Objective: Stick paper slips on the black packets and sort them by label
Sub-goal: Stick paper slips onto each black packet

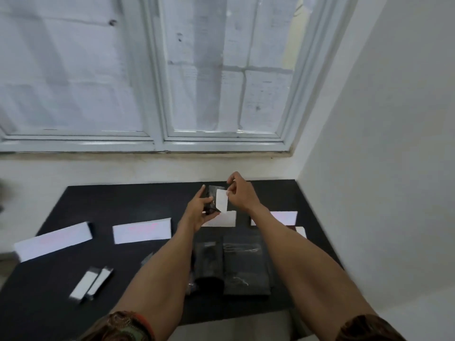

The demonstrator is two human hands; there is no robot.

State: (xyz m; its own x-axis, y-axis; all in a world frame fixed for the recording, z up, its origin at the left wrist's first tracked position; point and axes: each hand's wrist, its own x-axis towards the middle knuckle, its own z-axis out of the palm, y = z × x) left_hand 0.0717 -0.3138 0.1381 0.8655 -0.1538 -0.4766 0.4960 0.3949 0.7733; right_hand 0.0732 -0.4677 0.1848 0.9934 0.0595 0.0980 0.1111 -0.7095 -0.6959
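- Above the far middle of the table (123,193), at about 12 o'clock, a black packet (210,196) is held up in the air, between both hands.
- A white slip (222,200) lies against the packet's right half, upright; its lower edge hangs past the packet's bottom corner.
- The left hand (197,212) grips the packet from 8 o'clock, thumb on its front and fingers curled behind its left edge.
- The right hand (242,193) comes in from 3 o'clock — thumb and forefinger pinch the slip near its upper right corner, the other fingers loosely curled.
- Below the hands a row of white cards (142,230) runs across the table from 9 to 3 o'clock; faint pink marks show on them, too blurred to read.
- At 6 o'clock from the held packet, between the forearms, a pile (243,262) of black packets lies flat.
- At 8 o'clock, near the table's front left — two narrow white strips (91,284) side by side, touching.
- Beyond the table, a white-framed window (157,94); a plain wall (394,143) at 3 o'clock.
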